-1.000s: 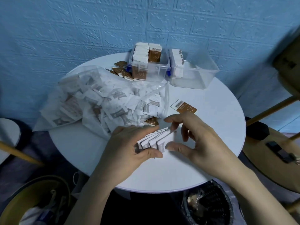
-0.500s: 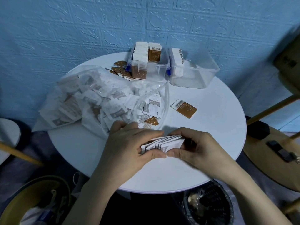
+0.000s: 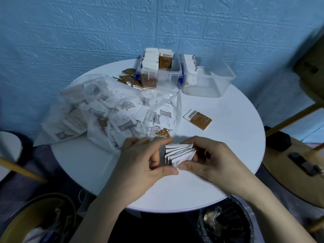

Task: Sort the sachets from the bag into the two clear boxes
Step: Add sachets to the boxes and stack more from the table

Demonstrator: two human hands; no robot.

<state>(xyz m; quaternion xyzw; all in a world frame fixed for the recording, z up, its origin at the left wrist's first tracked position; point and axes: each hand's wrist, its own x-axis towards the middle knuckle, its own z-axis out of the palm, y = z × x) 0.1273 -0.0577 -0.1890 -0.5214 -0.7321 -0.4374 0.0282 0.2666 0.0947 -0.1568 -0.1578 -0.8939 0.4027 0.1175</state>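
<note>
A small stack of white sachets [image 3: 178,154] stands on edge over the white round table [image 3: 228,155], held between both hands. My left hand [image 3: 145,163] grips its left side and my right hand [image 3: 210,162] grips its right side, thumbs touching below it. A clear plastic bag [image 3: 98,113] full of white sachets lies at the left. At the back stand two clear boxes: the left box [image 3: 168,79] holds brown sachets, the right box [image 3: 215,83] holds a few white ones at its left end. One brown sachet [image 3: 197,119] lies loose on the table.
Several brown sachets [image 3: 130,78] lie behind the bag beside the left box. A black bin [image 3: 226,223] stands under the table's front edge. Wooden chairs [image 3: 298,155] sit to the right, and a yellow basket [image 3: 40,218] at the lower left. A blue wall is behind.
My right hand came in from beside the stack and closed on its right side. Both hands have squared the fanned sachets into a tighter upright stack.
</note>
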